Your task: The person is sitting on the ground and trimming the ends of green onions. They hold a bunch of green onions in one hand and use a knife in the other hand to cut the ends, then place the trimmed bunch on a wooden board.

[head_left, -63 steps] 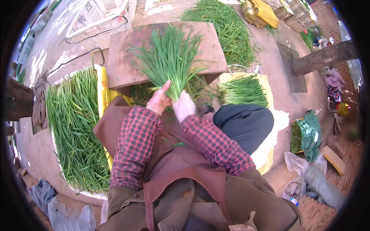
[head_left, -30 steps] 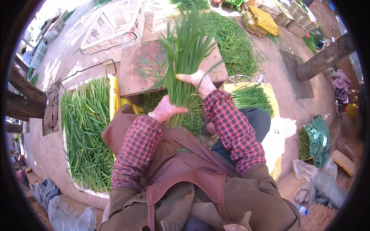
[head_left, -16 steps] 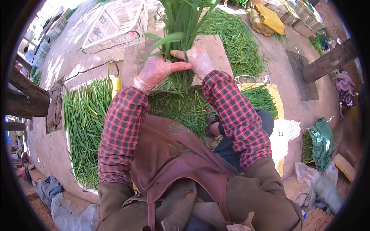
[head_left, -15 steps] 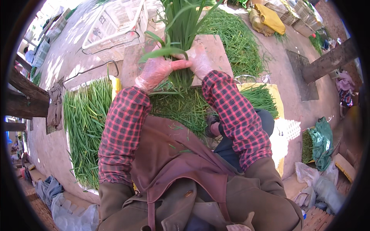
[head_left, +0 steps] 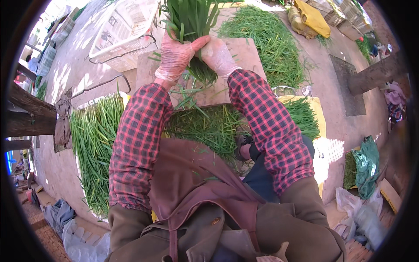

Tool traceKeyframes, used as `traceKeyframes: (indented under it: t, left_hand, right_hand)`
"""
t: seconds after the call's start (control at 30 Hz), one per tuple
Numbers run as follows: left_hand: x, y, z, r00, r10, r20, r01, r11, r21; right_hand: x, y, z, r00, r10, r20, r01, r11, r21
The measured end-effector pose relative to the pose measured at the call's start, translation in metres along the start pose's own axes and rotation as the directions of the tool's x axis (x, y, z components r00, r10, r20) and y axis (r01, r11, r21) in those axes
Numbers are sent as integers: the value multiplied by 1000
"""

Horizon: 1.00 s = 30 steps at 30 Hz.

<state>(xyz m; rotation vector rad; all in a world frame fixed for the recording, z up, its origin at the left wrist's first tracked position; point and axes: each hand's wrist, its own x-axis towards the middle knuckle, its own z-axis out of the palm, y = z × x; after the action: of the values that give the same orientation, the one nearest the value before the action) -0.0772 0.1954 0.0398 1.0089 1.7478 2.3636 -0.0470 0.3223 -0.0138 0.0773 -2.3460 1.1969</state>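
A thick bunch of chives (head_left: 187,22), long flat green leaves, is gripped in both of my hands above a low wooden board (head_left: 246,59). My left hand (head_left: 176,54) wraps the bunch from the left, its thumb stretched across the front. On the other side my right hand (head_left: 217,56) closes round it, thumbs meeting in the middle. Both hands wear thin clear gloves. The stem ends point down toward the board, where loose green bits (head_left: 187,97) lie. Fingers behind the bunch are hidden.
A white plastic crate (head_left: 104,56) stands at the far left, near a bent metal rod (head_left: 102,84). Chives lie in a pile at the left (head_left: 94,148), a heap beyond the board (head_left: 266,48), and on a yellow sheet (head_left: 322,115) at the right. Scraps (head_left: 205,126) cover the ground before me.
Both hands have moved away from me with the bunch, and its lower end has drawn back over the board. More loose bits now show on the board.
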Motion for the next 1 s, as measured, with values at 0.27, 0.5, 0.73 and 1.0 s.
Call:
traceKeyframes:
  t: [0.27,0.5,0.73,1.0]
  left_hand:
    - [15,-63,-12,996,-51,72,40,989,145]
    - [20,-50,-1,984,-81,159,54,985,164]
    - [13,-59,-13,990,-86,107,19,858,513]
    - [33,-38,-62,942,-188,-277,286,882,375]
  right_hand:
    - [-4,21,-5,978,184,100,-182,983,-30]
    - [-20,21,5,981,187,-52,-190,980,-57]
    - [-25,19,0,971,208,117,-188,969,-159]
    - [-80,-3,-61,849,363,-385,-337,932,134]
